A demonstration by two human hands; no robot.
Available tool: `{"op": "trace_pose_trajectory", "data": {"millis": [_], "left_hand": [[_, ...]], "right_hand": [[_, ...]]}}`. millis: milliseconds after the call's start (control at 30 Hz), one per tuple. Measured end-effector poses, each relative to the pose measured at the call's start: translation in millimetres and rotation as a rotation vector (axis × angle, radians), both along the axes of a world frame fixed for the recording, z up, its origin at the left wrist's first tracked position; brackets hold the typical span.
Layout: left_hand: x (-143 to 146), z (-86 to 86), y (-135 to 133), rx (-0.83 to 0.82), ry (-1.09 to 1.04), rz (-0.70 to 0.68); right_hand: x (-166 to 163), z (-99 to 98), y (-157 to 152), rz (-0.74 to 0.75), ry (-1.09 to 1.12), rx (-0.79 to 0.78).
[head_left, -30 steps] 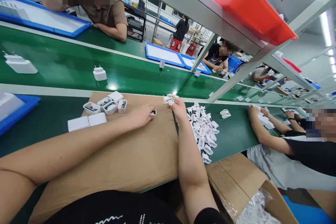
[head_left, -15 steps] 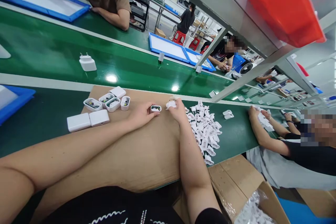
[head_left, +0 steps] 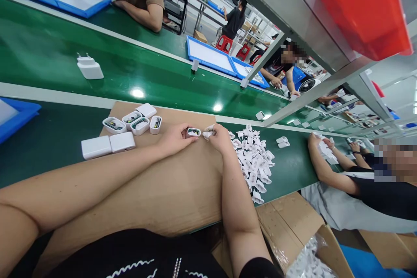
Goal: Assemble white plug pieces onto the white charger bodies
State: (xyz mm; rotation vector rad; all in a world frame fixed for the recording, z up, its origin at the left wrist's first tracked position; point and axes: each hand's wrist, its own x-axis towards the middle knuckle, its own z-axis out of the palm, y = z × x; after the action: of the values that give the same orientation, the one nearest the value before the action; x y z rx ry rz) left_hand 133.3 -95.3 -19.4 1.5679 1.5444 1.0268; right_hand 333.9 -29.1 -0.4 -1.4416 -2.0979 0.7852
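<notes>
My left hand (head_left: 177, 139) is closed on a white charger housing (head_left: 194, 132), its open end facing me with a circuit board inside. Just to its right, my right hand (head_left: 219, 138) pinches a small white plug cap (head_left: 208, 132), partly covered by the fingers. A small gap separates the two pieces. Beside my right forearm spreads a pile of white plug caps (head_left: 252, 160). Left of my left hand stand several open housings (head_left: 140, 126) with boards showing, and two closed white blocks (head_left: 96, 147) lie nearer me. Brown cardboard (head_left: 182, 186) lies under my hands.
Behind the cardboard runs a green conveyor belt (head_left: 169, 82) carrying a white charger (head_left: 90, 67). A metal post (head_left: 276, 104) and a red bin (head_left: 361, 8) stand at upper right. Co-workers sit across and to the right. An open carton (head_left: 293, 230) of bagged parts is at lower right.
The charger on the belt has moved left. My right hand has turned the plug cap and brought it slightly nearer the housing. My left hand keeps its hold.
</notes>
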Motion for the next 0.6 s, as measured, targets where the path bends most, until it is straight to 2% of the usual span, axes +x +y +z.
{"op": "trace_pose_trajectory", "data": {"millis": [100,200,300,433,600], "left_hand": [[-0.8,1.9,-0.2,-0.018,-0.005,-0.003],[-1.8,0.6,0.7,-0.021,-0.008,-0.010],[-2.2,-2.1,1.8,-0.008,-0.022,-0.019],[-2.0,-2.9,2.4,0.018,-0.061,-0.048],[-2.2,-0.8,1.3,0.029,-0.086,-0.052]], "right_hand": [[0.6,-5.9,5.2,-0.071,0.044,-0.021],[-2.7,-2.2,3.9,-0.175,0.190,-0.080],[-11.9,9.9,-8.6,-0.055,0.355,0.008],[-25.3,24.8,-28.4,0.155,0.180,0.212],[-32.1,25.4,-29.0,0.227,-0.041,0.264]]}}
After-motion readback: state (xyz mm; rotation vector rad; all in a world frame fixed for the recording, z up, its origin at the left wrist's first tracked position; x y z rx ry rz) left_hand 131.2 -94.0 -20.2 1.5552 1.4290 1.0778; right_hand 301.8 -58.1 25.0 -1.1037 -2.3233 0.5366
